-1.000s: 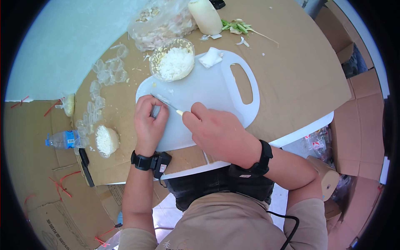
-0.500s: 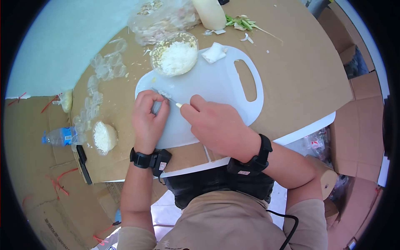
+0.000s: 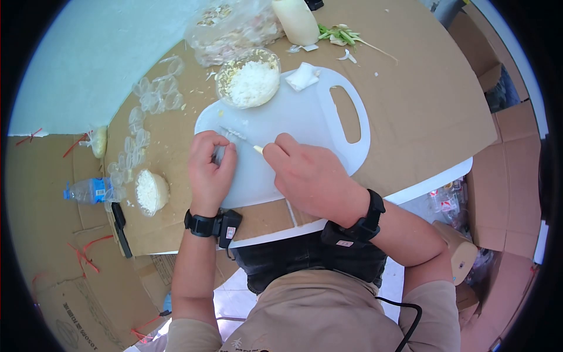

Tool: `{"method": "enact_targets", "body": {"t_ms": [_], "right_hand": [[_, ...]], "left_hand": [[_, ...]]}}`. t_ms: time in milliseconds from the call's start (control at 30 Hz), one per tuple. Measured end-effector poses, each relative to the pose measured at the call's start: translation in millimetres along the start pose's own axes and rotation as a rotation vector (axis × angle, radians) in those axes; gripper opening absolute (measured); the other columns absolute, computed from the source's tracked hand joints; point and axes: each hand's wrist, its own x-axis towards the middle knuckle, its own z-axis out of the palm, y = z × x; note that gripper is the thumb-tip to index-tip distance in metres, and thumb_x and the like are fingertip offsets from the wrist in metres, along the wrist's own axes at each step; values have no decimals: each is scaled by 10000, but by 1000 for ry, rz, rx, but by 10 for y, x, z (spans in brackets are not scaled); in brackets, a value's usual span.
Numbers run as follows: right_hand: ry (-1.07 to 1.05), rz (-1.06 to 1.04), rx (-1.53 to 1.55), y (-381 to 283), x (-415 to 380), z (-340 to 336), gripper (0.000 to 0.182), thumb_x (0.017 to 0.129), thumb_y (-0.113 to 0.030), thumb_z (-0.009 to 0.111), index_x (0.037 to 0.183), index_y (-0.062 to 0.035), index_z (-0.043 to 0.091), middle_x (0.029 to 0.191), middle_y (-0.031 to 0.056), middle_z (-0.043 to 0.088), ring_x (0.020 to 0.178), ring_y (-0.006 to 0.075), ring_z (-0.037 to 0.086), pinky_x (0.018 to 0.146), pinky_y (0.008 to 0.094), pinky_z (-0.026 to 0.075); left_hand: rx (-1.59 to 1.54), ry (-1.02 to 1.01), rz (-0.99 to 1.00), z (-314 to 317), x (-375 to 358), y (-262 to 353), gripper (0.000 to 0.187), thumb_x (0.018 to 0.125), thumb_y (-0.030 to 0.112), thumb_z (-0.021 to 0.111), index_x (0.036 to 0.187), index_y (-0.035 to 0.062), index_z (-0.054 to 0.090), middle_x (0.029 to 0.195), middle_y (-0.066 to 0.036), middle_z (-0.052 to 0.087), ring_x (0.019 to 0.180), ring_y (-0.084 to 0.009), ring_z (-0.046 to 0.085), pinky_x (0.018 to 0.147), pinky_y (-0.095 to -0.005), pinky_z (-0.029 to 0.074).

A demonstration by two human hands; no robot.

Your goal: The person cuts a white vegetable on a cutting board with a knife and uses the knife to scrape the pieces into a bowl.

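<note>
My right hand [image 3: 314, 179] grips the pale handle of a small knife [image 3: 258, 149]. Its thin blade points up and left over the white cutting board [image 3: 299, 135], with white bits along it. My left hand [image 3: 212, 167] is closed just left of the blade, thumb and fingers curled around a small translucent thing [image 3: 219, 155], partly hidden and perhaps clear plastic. At the board's far edge sits a clear bowl [image 3: 249, 82] of white, finely cut food over yellowish bits. A folded white cloth or tissue [image 3: 303, 77] lies to its right.
Left stand a tub of white shreds or powder [image 3: 151, 192], a chain of clear plastic cups [image 3: 135, 146] and a water bottle [image 3: 88, 191]. At the back are a plastic bag of food [image 3: 234, 35], a thick white radish-like piece [image 3: 296, 22] and green stems [image 3: 340, 35].
My right hand and the knife have shifted slightly right, so the blade sits a little farther from my left fingers. The whole view has also drifted slightly.
</note>
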Motion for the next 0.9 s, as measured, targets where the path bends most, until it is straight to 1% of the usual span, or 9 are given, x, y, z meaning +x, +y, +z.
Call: {"method": "enact_targets", "body": {"t_ms": [33,167,233,433,567,633,733,867,900], "right_hand": [[-4,6,-1,4,2,4,214,848,11,676,1006,-43,543,936,128,562,674,317,667,590,428,535],[14,0,2,17,6,13,208,850,10,668,1006,-43,542,943,129,560,678,321,668,588,430,535],[45,-48,5,34,21,53,206,853,-3,675,1005,-51,545,941,121,556,682,301,673,584,415,536],[35,-74,-71,-39,1,-3,219,852,-53,704,1010,-74,555,931,89,538,655,242,669,565,375,529],[12,-59,-71,-46,-6,-33,221,849,-57,703,1010,-75,554,929,88,532,655,239,668,558,377,525],[11,-62,-83,-45,-12,-46,230,843,-56,706,1012,-75,552,926,92,527,669,235,672,557,377,522],[-18,-60,-64,-40,17,-72,236,840,-45,705,1016,-71,550,931,100,534,681,253,676,559,390,523],[-44,-51,-17,-16,94,-36,242,842,-26,705,1027,-70,555,943,112,553,684,282,675,573,408,531],[-27,-26,26,-23,108,-23,226,838,0,683,1011,-67,553,936,117,543,699,314,657,595,440,524]], "left_hand": [[16,-13,-5,0,5,23,127,933,18,764,987,31,650,1056,-93,648,985,-243,623,868,-353,507],[37,-11,0,11,16,24,123,932,13,760,978,24,647,1036,-95,654,951,-244,631,840,-356,517],[38,-14,-5,15,22,25,134,900,-4,761,986,16,659,1042,-142,664,949,-316,660,822,-392,537],[53,0,28,43,31,5,145,887,-19,748,965,13,630,1019,-149,646,927,-335,652,822,-396,538],[50,-4,27,45,34,-23,151,884,-20,747,961,14,622,1015,-146,643,928,-337,650,830,-397,539],[30,-43,15,41,20,-58,140,930,-20,710,995,28,596,1038,-93,609,943,-240,607,861,-339,511],[14,-56,-7,39,16,-64,134,945,-15,705,1002,31,593,1058,-84,604,964,-210,601,872,-326,507],[13,-67,-36,37,17,-51,137,949,-9,712,1009,33,596,1076,-83,608,975,-202,602,881,-322,507],[-18,-47,-46,49,20,-62,138,930,-8,726,1007,26,617,1062,-105,632,965,-249,628,864,-356,522]]}}
